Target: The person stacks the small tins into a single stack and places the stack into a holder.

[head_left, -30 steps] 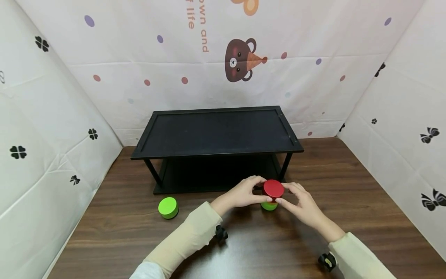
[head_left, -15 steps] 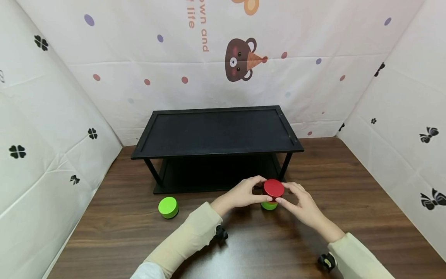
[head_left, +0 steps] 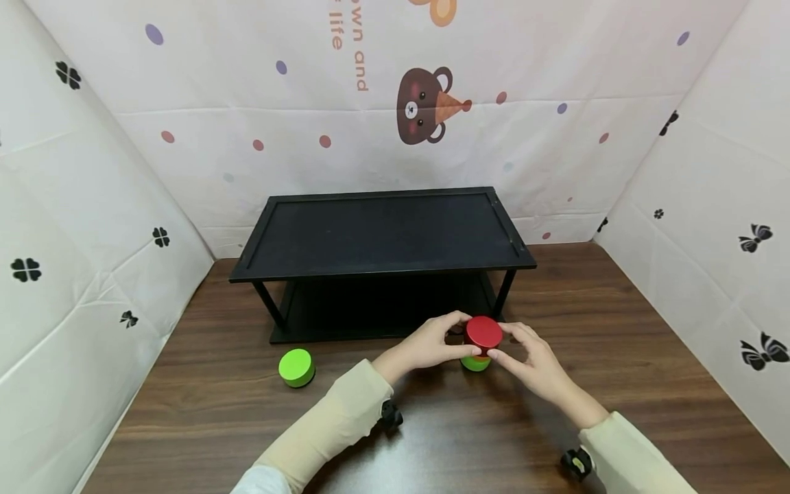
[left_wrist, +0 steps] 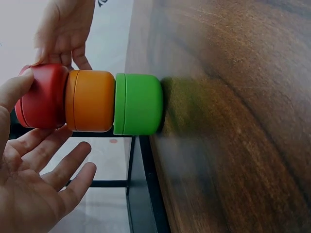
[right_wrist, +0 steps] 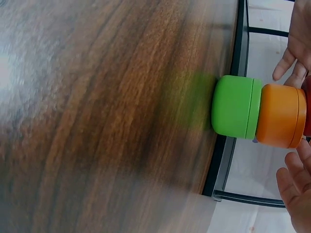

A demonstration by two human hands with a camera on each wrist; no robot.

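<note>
Three small round lidded jars stand in one upright stack on the table: a green jar at the bottom, an orange jar in the middle and a red jar on top. My left hand pinches the red jar from the left between thumb and fingers, its outer fingers spread in the left wrist view. From the right, my right hand pinches the same jar, thumb in front and forefinger behind. Seen from the head, the orange jar is mostly hidden under the red one.
Another green jar stands alone on the wooden table, to the left. Just behind the stack is a black two-tier shelf, its front right leg close by. White printed cloth encloses the back and sides.
</note>
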